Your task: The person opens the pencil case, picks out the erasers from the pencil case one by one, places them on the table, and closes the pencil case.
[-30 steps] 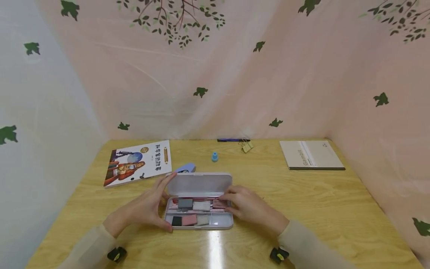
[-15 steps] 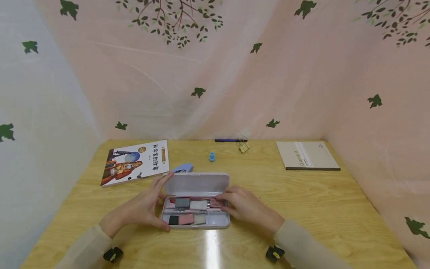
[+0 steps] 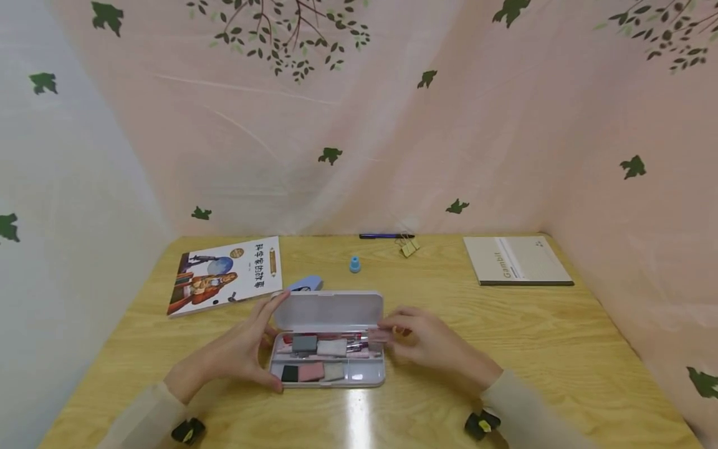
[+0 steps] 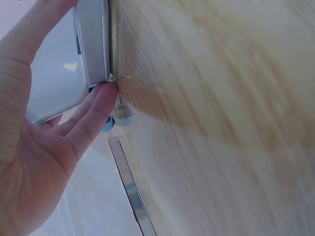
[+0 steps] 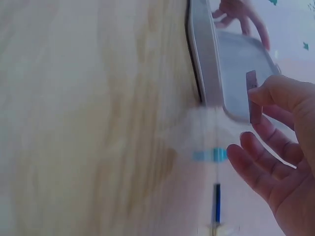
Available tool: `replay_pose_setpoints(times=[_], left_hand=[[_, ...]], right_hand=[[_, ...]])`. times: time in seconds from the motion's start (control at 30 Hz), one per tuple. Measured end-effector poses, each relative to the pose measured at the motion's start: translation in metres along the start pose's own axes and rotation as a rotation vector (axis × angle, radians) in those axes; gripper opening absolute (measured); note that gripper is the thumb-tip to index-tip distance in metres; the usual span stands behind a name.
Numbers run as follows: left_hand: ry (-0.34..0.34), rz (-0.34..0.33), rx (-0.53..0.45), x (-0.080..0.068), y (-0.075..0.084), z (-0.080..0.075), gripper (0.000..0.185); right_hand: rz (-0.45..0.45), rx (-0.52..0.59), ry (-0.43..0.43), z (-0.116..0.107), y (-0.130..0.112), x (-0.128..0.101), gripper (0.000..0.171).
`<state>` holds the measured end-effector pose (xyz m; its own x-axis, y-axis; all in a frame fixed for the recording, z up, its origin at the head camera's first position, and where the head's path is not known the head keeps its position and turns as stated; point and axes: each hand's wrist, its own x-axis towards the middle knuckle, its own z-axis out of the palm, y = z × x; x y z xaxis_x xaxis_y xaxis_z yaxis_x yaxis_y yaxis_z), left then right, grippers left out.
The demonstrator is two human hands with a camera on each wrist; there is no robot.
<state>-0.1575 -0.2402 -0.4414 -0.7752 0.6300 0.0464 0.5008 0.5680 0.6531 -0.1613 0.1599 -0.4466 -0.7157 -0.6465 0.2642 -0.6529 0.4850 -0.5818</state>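
Note:
A white pencil case (image 3: pixel 364 375) lies with its lid raised in the head view. Several erasers sit in it: a grey one (image 3: pixel 305 344) and a white one (image 3: pixel 332 348) over pens in the back compartment, and black, pink and pale ones along the front. My left hand (image 3: pixel 238 349) grips the case's left end, thumb at the front corner and fingers by the lid. Between thumb and fingers, my right hand (image 3: pixel 432 343) pinches a dull-pink eraser (image 5: pixel 253 96) at the case's right end, above its rim. The other fingers of this hand are spread and curved.
Behind the case lie a blue object (image 3: pixel 305 284) and a small light-blue bottle-shaped piece (image 3: pixel 354 265). A pen (image 3: pixel 384 236) and a binder clip (image 3: pixel 409 248) are at the back edge. A picture book (image 3: pixel 230 274) lies left, a notebook (image 3: pixel 518 260) right.
My right hand has lifted the pink eraser from the right part of the back compartment and moved right, uncovering pens there. My left hand stays on the case.

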Motion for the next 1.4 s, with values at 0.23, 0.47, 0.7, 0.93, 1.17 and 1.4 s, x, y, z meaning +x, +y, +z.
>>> replay_pose_setpoints(times=[0.23, 0.47, 0.7, 0.93, 1.17, 1.4], left_hand=[[0.010, 0.020, -0.005, 0.000, 0.000, 0.001, 0.146], [0.013, 0.041, 0.006, 0.000, 0.001, -0.002, 0.145], [0.008, 0.030, 0.007, 0.000, 0.000, -0.003, 0.144], [0.002, 0.007, -0.010, 0.000, 0.000, -0.002, 0.144], [0.000, -0.005, -0.008, -0.001, 0.003, -0.002, 0.144], [0.006, 0.000, 0.011, -0.001, 0.004, -0.001, 0.144]], right_hand=[[0.058, 0.035, 0.035, -0.034, 0.040, -0.019, 0.035], [0.205, 0.021, 0.004, -0.052, 0.071, -0.033, 0.032], [0.200, 0.050, -0.008, -0.054, 0.075, -0.037, 0.030], [0.263, 0.080, -0.069, -0.054, 0.075, -0.035, 0.031], [0.247, 0.095, -0.088, -0.052, 0.075, -0.034, 0.031], [0.204, 0.095, -0.071, -0.050, 0.071, -0.034, 0.036]])
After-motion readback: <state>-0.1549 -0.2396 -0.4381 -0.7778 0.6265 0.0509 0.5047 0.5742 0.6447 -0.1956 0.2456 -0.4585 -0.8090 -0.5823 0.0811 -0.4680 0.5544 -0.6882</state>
